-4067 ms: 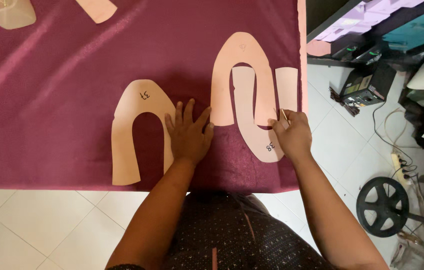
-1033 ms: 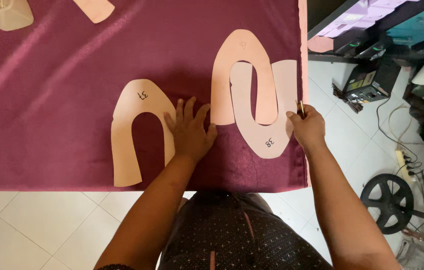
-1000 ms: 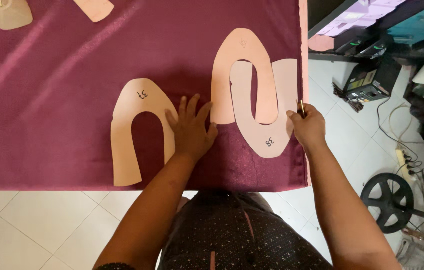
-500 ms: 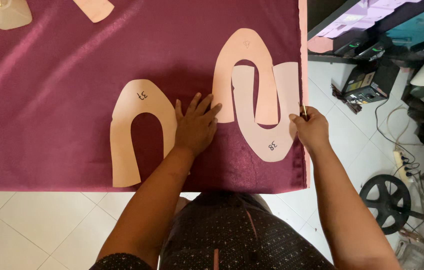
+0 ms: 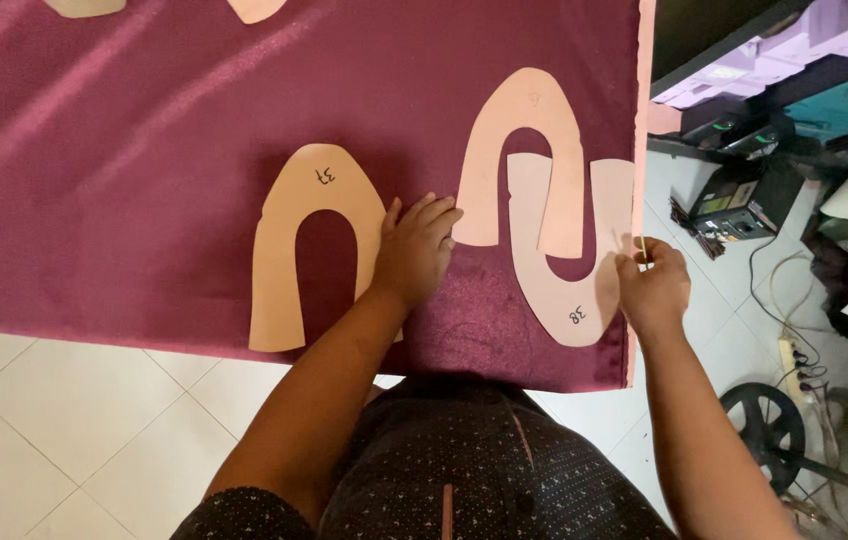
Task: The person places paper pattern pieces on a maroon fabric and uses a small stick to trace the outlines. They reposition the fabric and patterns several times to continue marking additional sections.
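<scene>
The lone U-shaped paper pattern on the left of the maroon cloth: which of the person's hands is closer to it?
Left. The left hand lies flat on the cloth, overlapping that pattern's right leg. The right hand is far across, at the cloth's right edge, beside the interlocked pair of patterns.

- Pale tiled floor with thin grout lines below the worktop.
- Cluttered right side: black equipment box, white power strip, dark wheel, tangled cables.
</scene>
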`<action>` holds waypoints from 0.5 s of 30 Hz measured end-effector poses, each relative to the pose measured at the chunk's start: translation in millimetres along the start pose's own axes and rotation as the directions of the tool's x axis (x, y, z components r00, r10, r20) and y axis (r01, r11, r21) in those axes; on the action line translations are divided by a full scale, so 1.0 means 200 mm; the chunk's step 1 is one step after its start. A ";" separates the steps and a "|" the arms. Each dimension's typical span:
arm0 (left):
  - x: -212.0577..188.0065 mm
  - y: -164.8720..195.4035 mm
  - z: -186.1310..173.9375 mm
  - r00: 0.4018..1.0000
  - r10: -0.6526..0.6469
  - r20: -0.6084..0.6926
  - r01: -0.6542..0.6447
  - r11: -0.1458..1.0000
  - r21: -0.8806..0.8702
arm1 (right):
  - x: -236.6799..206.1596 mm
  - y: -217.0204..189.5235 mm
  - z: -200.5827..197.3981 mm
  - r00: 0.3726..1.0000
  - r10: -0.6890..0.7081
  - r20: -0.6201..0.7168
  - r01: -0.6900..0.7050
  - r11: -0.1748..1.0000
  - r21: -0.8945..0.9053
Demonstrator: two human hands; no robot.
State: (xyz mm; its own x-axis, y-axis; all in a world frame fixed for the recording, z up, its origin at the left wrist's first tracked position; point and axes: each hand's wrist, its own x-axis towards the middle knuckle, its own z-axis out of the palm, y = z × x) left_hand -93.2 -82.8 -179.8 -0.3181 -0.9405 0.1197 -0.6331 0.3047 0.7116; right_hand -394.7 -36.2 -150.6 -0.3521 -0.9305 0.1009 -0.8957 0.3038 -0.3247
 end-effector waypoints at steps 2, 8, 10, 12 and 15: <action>-0.01 0.03 0.01 0.997 -0.060 -0.051 0.057 0.997 -0.053 | -0.02 -0.08 0.02 0.946 0.221 0.238 -0.274 0.936 0.222; 0.10 0.15 0.01 0.846 -0.525 0.100 0.498 0.707 -0.503 | 0.00 -0.31 0.04 0.911 0.237 0.338 -0.258 0.966 0.018; 0.16 0.17 0.00 0.753 -0.609 0.251 0.641 0.590 -0.491 | 0.01 -0.35 0.04 0.934 0.191 0.302 -0.197 0.980 -0.011; 0.20 0.19 -0.01 0.749 -0.636 0.183 0.617 0.571 -0.541 | 0.03 -0.36 0.03 0.936 0.188 0.297 -0.192 0.981 -0.015; 0.23 0.22 -0.01 0.732 -0.668 0.135 0.601 0.540 -0.589 | 0.04 -0.36 0.03 0.921 0.223 0.319 -0.240 0.971 0.016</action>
State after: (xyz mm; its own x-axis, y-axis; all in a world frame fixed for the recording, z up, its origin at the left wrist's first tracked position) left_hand -133.4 -112.8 -141.8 0.0943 -0.8716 -0.4811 -0.1180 -0.4896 0.8639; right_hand -331.5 -67.1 -131.0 -0.4373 -0.8549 -0.2792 -0.7807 0.5149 -0.3540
